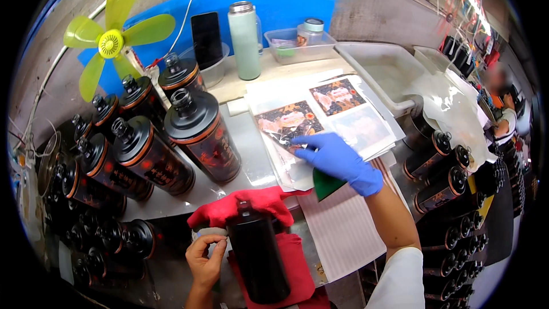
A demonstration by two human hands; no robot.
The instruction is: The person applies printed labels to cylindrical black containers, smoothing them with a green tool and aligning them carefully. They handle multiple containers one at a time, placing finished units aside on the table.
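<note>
A plain black bottle (257, 257) lies tilted on red cloth (297, 263) in front of me, its neck against a bunched red towel (229, 206). My bare left hand (206, 260) is beside it, thumb and fingers pinched together next to a greyish pad (209, 233); what they hold, if anything, I cannot make out. My right hand (337, 160), in a blue glove, reaches over a stack of printed sheets. Its fingertips touch the lower edge of a dark patterned decal (291, 120), which seems slightly raised there. A green scraper (327, 186) sticks out from under the gloved palm.
Decorated black bottles (200, 137) stand at the left, with more bottles (440, 189) at the right. A green fan (110, 44), phone (206, 40), pale green flask (244, 40) and plastic tub (300, 46) are behind. A white basin (380, 74) holds liquid. Another person sits far right.
</note>
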